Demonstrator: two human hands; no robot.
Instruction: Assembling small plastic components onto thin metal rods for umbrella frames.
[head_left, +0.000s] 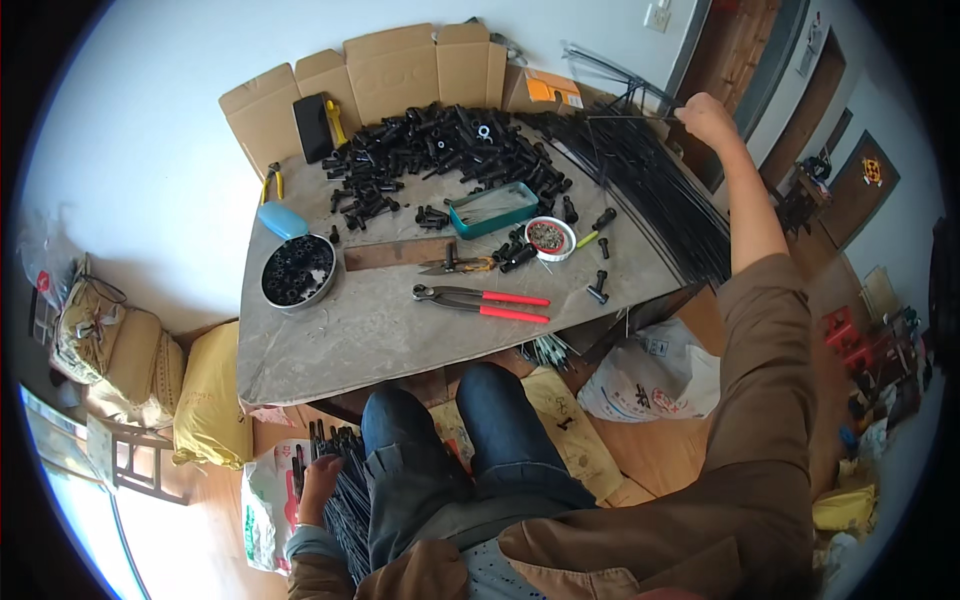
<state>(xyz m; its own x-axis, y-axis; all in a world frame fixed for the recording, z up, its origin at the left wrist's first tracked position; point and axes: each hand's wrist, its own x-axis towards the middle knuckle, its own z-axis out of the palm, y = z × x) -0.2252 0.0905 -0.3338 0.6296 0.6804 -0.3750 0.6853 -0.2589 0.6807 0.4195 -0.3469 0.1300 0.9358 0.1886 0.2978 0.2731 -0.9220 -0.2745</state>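
Observation:
My right hand point(708, 122) is raised at the far right, closed on a thin black rod point(635, 118) that points left. It is above a long heap of thin black rods point(650, 185) along the table's right side. Low on the left, my left hand point(318, 490) is curled round a black rod point(298, 468), beside my leg. Right against that hand stands a bundle of black rods point(347, 500) with thicker black ends. A large pile of black plastic fittings point(430, 150) covers the back of the table point(360, 350).
Red-handled pincers point(485, 303), scissors point(455, 266), a wooden strip point(398, 254), a teal tray point(492, 210), a white bowl of small metal parts point(550, 238) and a round tin of fittings point(298, 271) are on the table. Cardboard point(390, 70) lines its back; sacks point(215, 395) stand left.

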